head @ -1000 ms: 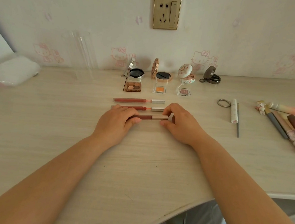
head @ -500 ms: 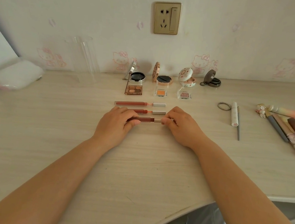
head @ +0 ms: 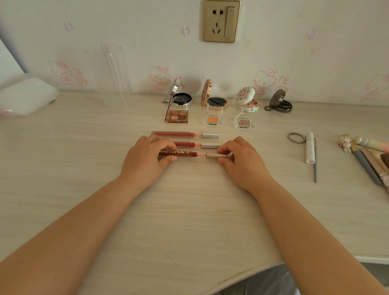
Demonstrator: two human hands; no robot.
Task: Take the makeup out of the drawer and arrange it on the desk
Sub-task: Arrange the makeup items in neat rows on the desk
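Three lip gloss tubes lie in a row on the pale wooden desk (head: 182, 217). My left hand (head: 146, 158) grips the dark red tube (head: 183, 154) of the nearest one. My right hand (head: 242, 162) pinches its silver cap (head: 214, 156), pulled a little off the tube so the pink wand shows between them. Behind lie a second gloss (head: 185, 144) and a third gloss (head: 173, 133), both with caps drawn out. Further back stand three small eyeshadow pans (head: 177, 116) and several open round compacts (head: 181, 98) along the wall.
At the right lie a metal ring (head: 296, 137), a white tube (head: 310, 150), a thin tool (head: 315, 165) and several pencils and sticks (head: 375, 163). A clear acrylic holder (head: 110, 74) and a white pack (head: 21, 97) stand at the back left. The desk's curved front edge is near me.
My right hand has drawn the silver cap a little to the right, off the dark red tube, exposing the pink wand. The left hand keeps hold of the tube.
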